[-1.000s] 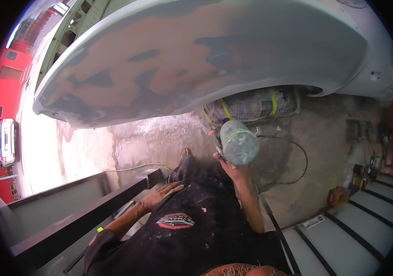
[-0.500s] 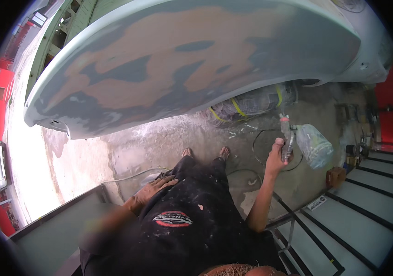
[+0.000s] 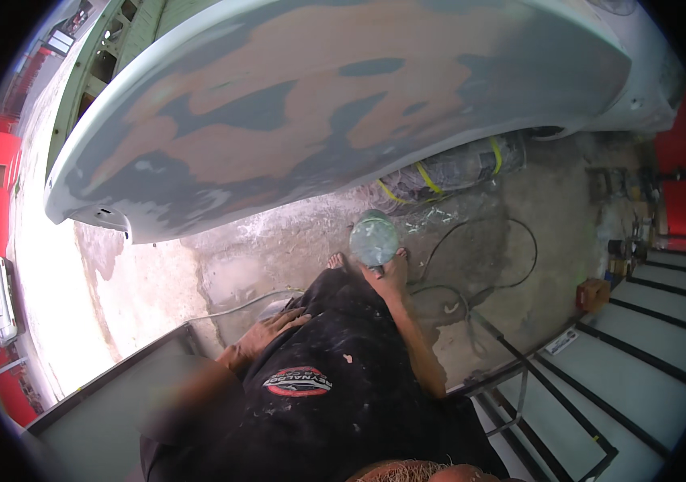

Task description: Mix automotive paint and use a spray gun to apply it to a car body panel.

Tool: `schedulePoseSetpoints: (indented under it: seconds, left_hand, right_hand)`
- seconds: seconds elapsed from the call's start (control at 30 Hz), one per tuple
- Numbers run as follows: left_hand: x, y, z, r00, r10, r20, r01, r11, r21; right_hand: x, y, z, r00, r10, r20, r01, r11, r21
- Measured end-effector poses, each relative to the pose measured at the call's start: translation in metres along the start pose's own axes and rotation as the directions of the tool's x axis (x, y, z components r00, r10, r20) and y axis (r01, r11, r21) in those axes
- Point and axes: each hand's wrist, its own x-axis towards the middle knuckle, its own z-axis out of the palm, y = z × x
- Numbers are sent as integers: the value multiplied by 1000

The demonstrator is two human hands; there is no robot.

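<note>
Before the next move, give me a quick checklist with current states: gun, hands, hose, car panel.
1. Spray gun held in right hand: ok.
2. Finger off trigger: cannot tell; the cup hides it.
3. Left hand away from the car panel: ok, it rests on the dark clothes.
4. Black hose lying straight: not ok, it loops across the floor.
5. Hose loop apart from the visible foot: ok.

Spray gun (image 3: 374, 240) now farther left
</note>
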Motion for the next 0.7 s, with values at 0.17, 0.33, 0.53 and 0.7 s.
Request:
schedulePoseSetpoints:
  seconds: [0.17, 0.33, 0.53, 0.7]
  left_hand:
    - [-12, -6, 10, 1000, -1, -28, 1, 1000, -5]
    - [-12, -7, 7, 1000, -7, -29, 5, 998, -64]
    - [-13, -14, 12, 999, 35, -38, -36, 999, -24]
    - [-10, -12, 10, 998, 54, -31, -54, 999, 6]
  right_hand:
    - [-2, -5, 5, 982, 62, 179, -57, 998, -29]
    - [15, 27, -41, 949, 280, -145, -218, 914, 341]
    - [46, 14, -153, 809, 147, -570, -194, 981, -23]
    - [28, 26, -138, 636, 383, -671, -341, 918, 201]
